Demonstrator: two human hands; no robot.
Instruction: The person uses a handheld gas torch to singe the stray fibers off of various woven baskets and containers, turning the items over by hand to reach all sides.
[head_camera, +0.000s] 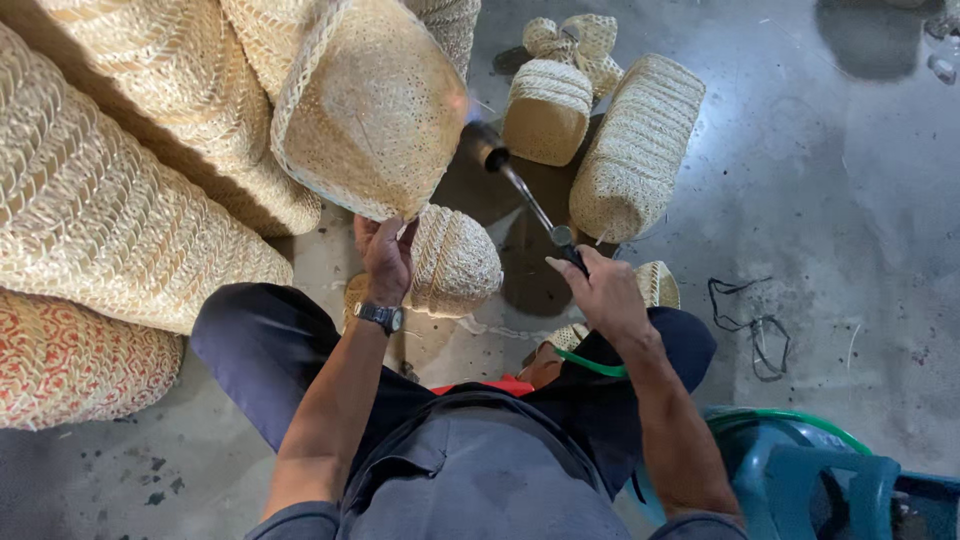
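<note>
Baskets fill the head view. Left hand (387, 255), watch on its wrist, pinches the lower rim of a pale woven basket (368, 105) held up mouth-down at 12 o'clock from the hand, fingers closed on the weave. Right hand (600, 290) is wrapped tight round the grip of a torch (520, 190), whose thin metal stem runs toward 10 o'clock and ends in a dark nozzle just beside the basket's right edge (whether it touches, I cannot tell). Between the hands, a small rounded basket (455, 262) sits on the grey floor (850, 200). At 12 o'clock from the right hand lie two squarish baskets (635, 145), side by side, with a small bow-shaped woven piece beyond them. Large stacked baskets (110, 210) crowd 9 o'clock, one red-patterned below them. Green hose (590, 365) loops under the right wrist; a teal stool (800, 470) stands at 5 o'clock.
</note>
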